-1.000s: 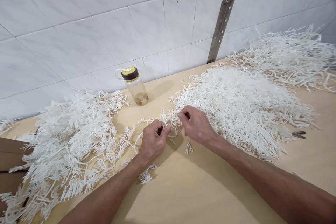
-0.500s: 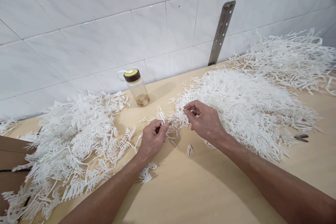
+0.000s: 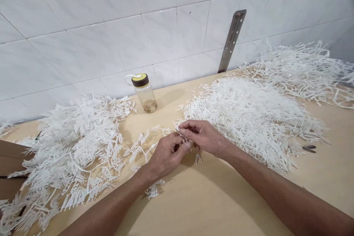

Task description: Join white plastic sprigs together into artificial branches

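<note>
Left hand (image 3: 166,153) and right hand (image 3: 206,138) each hold a narrow pinch grip on one thin white plastic sprig (image 3: 176,127); we judge a twist could snap it.

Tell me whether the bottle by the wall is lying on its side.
No, the bottle stands upright on the table with its cap on.

Left grip (image 3: 168,153) and right grip (image 3: 206,138) touching fingertip to fingertip, both pinching one white plastic sprig (image 3: 177,128), hovering over wooden counter (image 3: 210,199), left heap (image 3: 77,147) and right heap (image 3: 249,118) flanking them, capped bottle (image 3: 144,92) standing beside tiled wall (image 3: 83,25)
</note>
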The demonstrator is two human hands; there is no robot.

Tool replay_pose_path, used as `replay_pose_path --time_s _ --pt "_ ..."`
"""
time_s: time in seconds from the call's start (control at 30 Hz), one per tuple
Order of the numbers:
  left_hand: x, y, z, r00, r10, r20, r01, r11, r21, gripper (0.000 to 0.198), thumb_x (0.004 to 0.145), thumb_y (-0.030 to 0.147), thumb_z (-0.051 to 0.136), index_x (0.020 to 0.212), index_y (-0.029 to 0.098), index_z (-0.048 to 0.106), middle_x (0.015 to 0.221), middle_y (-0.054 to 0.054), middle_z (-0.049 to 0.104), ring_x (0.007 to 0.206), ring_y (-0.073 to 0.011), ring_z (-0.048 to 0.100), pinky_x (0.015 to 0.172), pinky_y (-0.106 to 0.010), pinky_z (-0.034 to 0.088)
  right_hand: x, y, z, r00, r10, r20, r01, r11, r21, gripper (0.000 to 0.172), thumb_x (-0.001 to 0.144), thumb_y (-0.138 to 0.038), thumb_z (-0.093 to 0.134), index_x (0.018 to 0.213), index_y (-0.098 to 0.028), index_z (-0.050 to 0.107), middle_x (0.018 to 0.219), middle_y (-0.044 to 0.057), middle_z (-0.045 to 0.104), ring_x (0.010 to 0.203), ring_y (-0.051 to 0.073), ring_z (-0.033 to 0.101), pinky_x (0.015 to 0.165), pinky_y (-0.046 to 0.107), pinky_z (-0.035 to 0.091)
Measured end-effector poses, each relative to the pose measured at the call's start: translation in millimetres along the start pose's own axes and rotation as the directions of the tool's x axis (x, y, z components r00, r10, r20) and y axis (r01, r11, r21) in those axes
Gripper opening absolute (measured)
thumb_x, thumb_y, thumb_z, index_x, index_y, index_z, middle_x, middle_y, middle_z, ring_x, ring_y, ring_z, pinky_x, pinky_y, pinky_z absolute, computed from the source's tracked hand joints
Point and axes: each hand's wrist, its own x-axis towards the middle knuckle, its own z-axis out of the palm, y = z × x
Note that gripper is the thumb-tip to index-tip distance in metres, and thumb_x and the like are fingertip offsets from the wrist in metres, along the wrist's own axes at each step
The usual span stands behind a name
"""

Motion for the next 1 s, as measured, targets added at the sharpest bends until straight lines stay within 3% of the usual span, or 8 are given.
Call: replay_pose_path --time_s 0.13,0.3,0.43,0.6,0.73,0.83,0.9,1.0 --pt "-1.6 15.7 -4.7 0.998 -0.032 0.054 0.026 0.995 0.1 0.034 0.095 0.032 0.05 0.065 0.017 0.056 0.073 0.0 0.054 0.067 -0.0116 0.05 0.062 -0.024 0.04 2.6 3.8 1.0 0.995 0.029 -0.092 -0.017 0.991 0.131 0.024 0.088 -0.041 0.063 0.082 -0.018 0.062 0.068 -0.002 0.06 0.053 0.01 0.054 0.047 0.023 0.044" --pt "-6.4 35.1 -13.2 0.981 -0.17 0.093 0.166 0.985 0.046 0.018 0.092 0.028 0.05 0.094 0.02 0.066 0.093 -0.004 0.064 0.062 -0.0124 0.061 0.052 -0.023 0.044 4.6 2.6 0.8 0.977 0.03 -0.211 0.013 0.98 0.198 0.025 0.089 -0.041 0.061 0.081 -0.018 0.058 0.066 -0.001 0.062 0.054 0.011 0.056 0.048 0.023 0.046" --pt "-5.4 38.1 -19.3 0.961 -0.258 0.104 0.259 0.966 0.003 0.025 0.095 0.03 0.044 0.101 0.022 0.068 0.075 -0.001 0.067 0.047 -0.0115 0.058 0.047 -0.023 0.043 4.8 2.7 2.3 0.99 0.026 -0.138 0.012 0.964 0.267 0.03 0.089 -0.047 0.062 0.082 -0.018 0.059 0.065 0.0 0.062 0.051 0.011 0.055 0.043 0.023 0.044" --pt "1.4 20.2 -20.1 0.984 -0.174 -0.035 0.177 0.951 0.252 0.022 0.093 0.029 0.05 0.094 0.02 0.07 0.08 -0.004 0.071 0.06 -0.016 0.064 0.056 -0.027 0.046 3.8 4.5 -1.6 0.998 0.034 -0.059 -0.019 0.97 0.243 0.043 0.091 -0.058 0.054 0.091 -0.017 0.065 0.087 0.007 0.065 0.073 0.017 0.063 0.049 0.026 0.053" --pt "7.6 6.5 -28.8 0.987 -0.125 -0.105 0.156 0.906 0.393 0.02 0.091 0.03 0.054 0.092 0.02 0.072 0.088 -0.006 0.072 0.07 -0.0185 0.066 0.065 -0.03 0.048 0.4 0.9 -7.1 0.999 -0.042 0.034 0.044 0.997 -0.056 0.039 0.093 -0.053 0.053 0.101 -0.017 0.065 0.096 0.01 0.067 0.085 0.021 0.066 0.059 0.031 0.057" --pt "12.4 3.8 -47.0 0.963 -0.186 -0.193 0.242 0.915 0.322 0.025 0.089 0.037 0.057 0.096 0.018 0.072 0.081 -0.007 0.072 0.065 -0.019 0.066 0.06 -0.029 0.048 -17.6 -12.5 1.6 0.965 -0.247 -0.084 0.172 0.845 -0.507 0.026 0.091 -0.038 0.062 0.105 -0.016 0.065 0.098 0.011 0.069 0.088 0.024 0.066 0.07 0.037 0.057" --pt "14.8 5.2 -60.1 0.941 -0.241 -0.237 0.3 0.917 0.261 0.026 0.087 0.041 0.059 0.092 0.018 0.071 0.071 -0.005 0.07 0.058 -0.0187 0.065 0.055 -0.028 0.047 -41.1 -24.7 17.0 0.921 -0.381 0.08 0.345 0.702 -0.623 0.021 0.095 -0.028 0.056 0.111 -0.017 0.065 0.109 0.012 0.069 0.098 0.024 0.065 0.083 0.04 0.055" --pt "16.0 10.0 -73.3 0.917 -0.299 -0.265 0.35 0.921 0.17 0.029 0.085 0.047 0.061 0.088 0.019 0.071 0.057 -0.001 0.066 0.047 -0.0167 0.061 0.048 -0.026 0.043 -83.5 -36.4 48.2 0.775 -0.443 0.451 0.63 0.604 -0.488 0.029 0.099 -0.019 0.048 0.123 -0.012 0.062 0.123 0.015 0.067 0.119 0.022 0.059 0.101 0.036 0.049"
